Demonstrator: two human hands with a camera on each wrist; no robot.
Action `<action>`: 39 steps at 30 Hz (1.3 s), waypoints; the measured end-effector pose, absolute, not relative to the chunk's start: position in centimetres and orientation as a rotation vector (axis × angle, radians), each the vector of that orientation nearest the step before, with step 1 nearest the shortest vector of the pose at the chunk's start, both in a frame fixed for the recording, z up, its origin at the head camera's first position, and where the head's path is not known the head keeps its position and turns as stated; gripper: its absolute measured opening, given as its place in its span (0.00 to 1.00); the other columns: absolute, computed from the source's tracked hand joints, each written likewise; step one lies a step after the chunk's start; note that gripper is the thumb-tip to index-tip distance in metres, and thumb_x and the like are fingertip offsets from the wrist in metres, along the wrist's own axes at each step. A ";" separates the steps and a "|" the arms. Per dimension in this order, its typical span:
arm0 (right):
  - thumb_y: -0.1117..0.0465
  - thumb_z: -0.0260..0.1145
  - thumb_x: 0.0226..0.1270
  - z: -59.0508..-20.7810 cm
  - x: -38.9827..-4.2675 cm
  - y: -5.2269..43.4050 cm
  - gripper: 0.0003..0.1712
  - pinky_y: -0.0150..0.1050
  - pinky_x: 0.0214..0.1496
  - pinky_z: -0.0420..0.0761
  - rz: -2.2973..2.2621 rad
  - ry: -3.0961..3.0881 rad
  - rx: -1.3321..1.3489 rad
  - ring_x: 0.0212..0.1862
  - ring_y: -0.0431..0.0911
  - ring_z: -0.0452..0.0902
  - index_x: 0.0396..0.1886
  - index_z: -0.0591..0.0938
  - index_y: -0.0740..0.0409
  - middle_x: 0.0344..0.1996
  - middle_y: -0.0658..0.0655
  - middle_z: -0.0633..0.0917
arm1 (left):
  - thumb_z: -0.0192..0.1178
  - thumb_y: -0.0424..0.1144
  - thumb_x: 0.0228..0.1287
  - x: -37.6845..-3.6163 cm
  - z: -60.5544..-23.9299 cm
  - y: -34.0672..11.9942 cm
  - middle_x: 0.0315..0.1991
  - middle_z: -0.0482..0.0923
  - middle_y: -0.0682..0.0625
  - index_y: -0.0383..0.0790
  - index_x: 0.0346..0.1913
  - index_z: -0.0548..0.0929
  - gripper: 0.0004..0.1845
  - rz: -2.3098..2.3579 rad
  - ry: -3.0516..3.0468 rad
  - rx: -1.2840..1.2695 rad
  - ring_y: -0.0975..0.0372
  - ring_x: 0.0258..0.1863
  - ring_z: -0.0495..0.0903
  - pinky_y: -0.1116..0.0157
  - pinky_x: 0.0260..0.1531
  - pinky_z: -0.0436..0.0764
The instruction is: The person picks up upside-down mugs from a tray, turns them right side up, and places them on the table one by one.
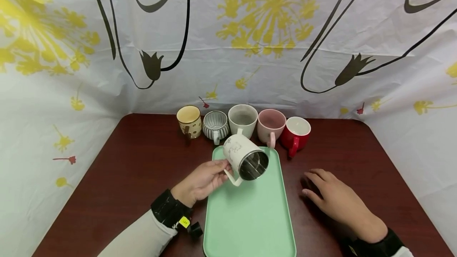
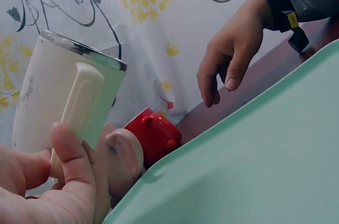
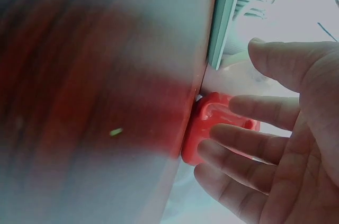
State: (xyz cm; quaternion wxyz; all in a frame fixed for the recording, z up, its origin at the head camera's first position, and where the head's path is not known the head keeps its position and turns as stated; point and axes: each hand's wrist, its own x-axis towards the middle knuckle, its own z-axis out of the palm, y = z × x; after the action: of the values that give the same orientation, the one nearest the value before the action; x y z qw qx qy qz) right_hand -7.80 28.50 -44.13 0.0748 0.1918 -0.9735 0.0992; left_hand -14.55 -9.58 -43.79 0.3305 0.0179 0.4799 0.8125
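Observation:
A white mug (image 1: 237, 150) with a steel-lined inside is tilted over the far part of a green tray (image 1: 250, 217), its mouth turned toward the near right. My left hand (image 1: 203, 181) grips it by the handle; in the left wrist view the thumb and fingers pinch the lower end of the handle (image 2: 79, 102). To the right of the tray, my right hand (image 1: 337, 201) hovers low over or rests on the table with loosely bent fingers. Nothing lies in its palm in the right wrist view, where the red mug (image 3: 217, 128) shows behind the fingers.
Along the table's back edge stand a yellow mug (image 1: 189, 120), a grey ribbed cup (image 1: 216, 125), a pale mug (image 1: 243, 116), a pink mug (image 1: 270, 124) and a red mug (image 1: 297, 134). A patterned white cloth (image 1: 214, 66) hangs behind the dark wooden table (image 1: 121, 193).

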 end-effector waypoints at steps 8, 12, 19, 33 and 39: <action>0.51 0.76 0.65 -43.1 -7.2 26.7 0.28 0.53 0.53 0.85 0.308 -2.883 0.654 0.58 0.52 0.82 0.61 0.83 0.55 0.57 0.55 0.83 | 0.40 0.36 0.86 -14.3 -43.7 -9.3 0.39 0.76 0.55 0.40 0.45 0.77 0.13 2.148 1.221 0.041 0.71 0.37 0.79 0.80 0.39 0.79; 0.51 0.76 0.66 -42.6 -7.1 25.1 0.27 0.50 0.56 0.85 0.360 -2.841 0.741 0.60 0.47 0.81 0.63 0.82 0.52 0.58 0.50 0.83 | 0.40 0.36 0.86 -14.1 -43.3 -9.2 0.39 0.76 0.55 0.41 0.45 0.78 0.14 2.162 1.191 0.061 0.71 0.38 0.79 0.80 0.40 0.80; 0.53 0.76 0.66 -41.6 -8.1 21.4 0.29 0.29 0.67 0.73 0.611 -2.664 0.947 0.64 0.42 0.78 0.65 0.81 0.49 0.61 0.46 0.82 | 0.39 0.36 0.86 -14.0 -41.9 -8.2 0.39 0.75 0.55 0.42 0.45 0.77 0.14 2.210 1.166 0.065 0.70 0.38 0.77 0.79 0.40 0.79; 0.76 0.67 0.68 -40.5 -9.9 17.2 0.16 0.32 0.52 0.86 1.814 -2.314 0.720 0.48 0.38 0.86 0.55 0.82 0.69 0.50 0.45 0.87 | 0.41 0.36 0.86 -13.9 -40.2 -5.9 0.42 0.76 0.55 0.45 0.47 0.72 0.08 2.272 1.123 0.042 0.69 0.42 0.80 0.78 0.45 0.81; 0.71 0.65 0.73 -40.0 -10.2 17.0 0.11 0.33 0.50 0.86 2.064 -2.258 0.547 0.43 0.38 0.86 0.51 0.81 0.75 0.44 0.45 0.91 | 0.44 0.35 0.85 -13.7 -40.3 -5.5 0.43 0.78 0.56 0.48 0.46 0.74 0.08 2.251 1.182 0.056 0.68 0.42 0.78 0.76 0.44 0.80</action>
State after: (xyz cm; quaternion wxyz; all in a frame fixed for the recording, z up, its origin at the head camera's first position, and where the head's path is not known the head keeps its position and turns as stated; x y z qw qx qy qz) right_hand -10.20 17.00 -39.95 0.0170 0.1759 -0.7265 0.6640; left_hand -13.66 -5.48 -40.31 0.2948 0.0209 0.4442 0.8458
